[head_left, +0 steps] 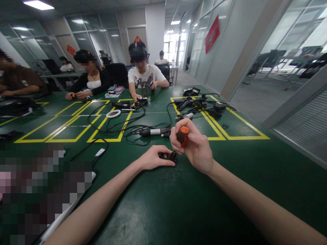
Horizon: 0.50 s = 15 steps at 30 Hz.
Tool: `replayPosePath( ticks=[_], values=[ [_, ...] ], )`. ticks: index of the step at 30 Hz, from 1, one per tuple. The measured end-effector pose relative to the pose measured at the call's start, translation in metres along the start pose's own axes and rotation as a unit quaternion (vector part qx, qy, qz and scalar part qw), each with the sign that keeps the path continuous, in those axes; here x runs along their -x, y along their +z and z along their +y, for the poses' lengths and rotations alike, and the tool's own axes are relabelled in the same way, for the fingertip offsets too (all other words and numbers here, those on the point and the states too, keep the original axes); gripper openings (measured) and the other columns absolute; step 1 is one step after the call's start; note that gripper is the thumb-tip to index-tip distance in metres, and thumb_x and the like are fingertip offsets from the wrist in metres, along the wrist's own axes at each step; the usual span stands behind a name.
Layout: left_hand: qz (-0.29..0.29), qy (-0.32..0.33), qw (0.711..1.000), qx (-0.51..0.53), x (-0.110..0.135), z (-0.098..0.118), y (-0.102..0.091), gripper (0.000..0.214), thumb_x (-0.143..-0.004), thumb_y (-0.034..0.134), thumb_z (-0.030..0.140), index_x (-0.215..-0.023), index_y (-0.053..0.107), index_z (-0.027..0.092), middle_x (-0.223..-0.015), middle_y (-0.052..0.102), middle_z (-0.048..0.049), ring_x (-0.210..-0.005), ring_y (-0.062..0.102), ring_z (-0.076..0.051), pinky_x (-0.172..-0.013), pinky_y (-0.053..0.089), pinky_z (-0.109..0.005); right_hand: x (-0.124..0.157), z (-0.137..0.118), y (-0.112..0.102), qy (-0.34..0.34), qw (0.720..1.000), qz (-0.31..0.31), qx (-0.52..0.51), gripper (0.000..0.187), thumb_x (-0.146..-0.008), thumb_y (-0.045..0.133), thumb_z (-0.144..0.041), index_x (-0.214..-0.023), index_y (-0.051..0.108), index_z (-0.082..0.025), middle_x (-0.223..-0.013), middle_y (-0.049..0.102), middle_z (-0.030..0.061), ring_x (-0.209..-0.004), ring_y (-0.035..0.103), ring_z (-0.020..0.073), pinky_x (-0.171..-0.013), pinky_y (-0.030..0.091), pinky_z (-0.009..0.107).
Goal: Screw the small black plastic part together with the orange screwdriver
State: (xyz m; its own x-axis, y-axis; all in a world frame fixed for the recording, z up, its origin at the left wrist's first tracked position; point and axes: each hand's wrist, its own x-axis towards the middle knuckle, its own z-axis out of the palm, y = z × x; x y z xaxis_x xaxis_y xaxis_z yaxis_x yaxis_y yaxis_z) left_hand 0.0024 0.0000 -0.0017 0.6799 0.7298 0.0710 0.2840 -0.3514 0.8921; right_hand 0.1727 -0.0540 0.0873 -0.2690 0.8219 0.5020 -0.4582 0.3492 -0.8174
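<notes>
My right hand (pixel 196 148) is wrapped round the orange and dark handle of a screwdriver (pixel 183 134), which points down toward a small black part (pixel 173 156). Most of the screwdriver's shaft is hidden by my fingers. With thumb and fingers, my left hand (pixel 156 157) grips that black part against the green table. The screwdriver's lower end appears to meet the part, though the exact contact is too small to make out. A few tiny metal bits, perhaps screws (pixel 178 169), lie just in front of the part.
Behind my hands lies a silver and black corded tool (pixel 153 132) with looped cable. A white ring (pixel 113 113) rests further left. Black parts and cables (pixel 189 103) crowd the right rear. Across the green table (pixel 143 211), a co-worker (pixel 143 75) holds a power driver (pixel 148 83).
</notes>
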Motion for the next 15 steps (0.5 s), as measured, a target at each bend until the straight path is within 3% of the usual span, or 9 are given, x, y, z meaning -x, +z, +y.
replayPosePath(
  ticks=[5, 10, 15],
  values=[
    [-0.006, -0.002, 1.0, -0.015, -0.0006, 0.0001, -0.0003, 0.046, -0.076, 0.087, 0.048, -0.108, 0.081, 0.016, -0.103, 0.075, -0.0063, -0.085, 0.06, -0.018, -0.08, 0.048, -0.029, 0.0003, -0.0004, -0.0008, 0.007, 1.0, 0.015, 0.014, 0.032, -0.097, 0.043, -0.046, -0.08, 0.055, -0.021, -0.066, 0.044, -0.0032, -0.052, 0.032, 0.0125, -0.049, 0.026, 0.028],
    [-0.008, 0.0, 1.0, 0.003, -0.0003, -0.0006, -0.0006, 0.048, -0.076, 0.087, 0.047, -0.112, 0.08, 0.016, -0.106, 0.075, -0.0073, -0.088, 0.062, -0.018, -0.083, 0.048, -0.03, 0.0015, -0.0002, 0.0008, 0.004, 1.0, 0.003, 0.002, 0.02, -0.089, 0.047, -0.039, -0.085, 0.055, -0.021, -0.066, 0.042, -0.0041, -0.055, 0.03, 0.0127, -0.049, 0.023, 0.027],
    [-0.003, -0.001, 1.0, -0.021, -0.0002, 0.0017, -0.0007, 0.047, -0.076, 0.087, 0.048, -0.111, 0.081, 0.017, -0.101, 0.075, -0.0059, -0.085, 0.061, -0.018, -0.077, 0.046, -0.028, -0.0007, 0.0017, 0.0004, -0.005, 1.0, 0.02, -0.001, 0.012, -0.086, 0.05, -0.033, -0.093, 0.045, -0.025, -0.063, 0.044, -0.0083, -0.049, 0.028, 0.0108, -0.047, 0.024, 0.024]
  ],
)
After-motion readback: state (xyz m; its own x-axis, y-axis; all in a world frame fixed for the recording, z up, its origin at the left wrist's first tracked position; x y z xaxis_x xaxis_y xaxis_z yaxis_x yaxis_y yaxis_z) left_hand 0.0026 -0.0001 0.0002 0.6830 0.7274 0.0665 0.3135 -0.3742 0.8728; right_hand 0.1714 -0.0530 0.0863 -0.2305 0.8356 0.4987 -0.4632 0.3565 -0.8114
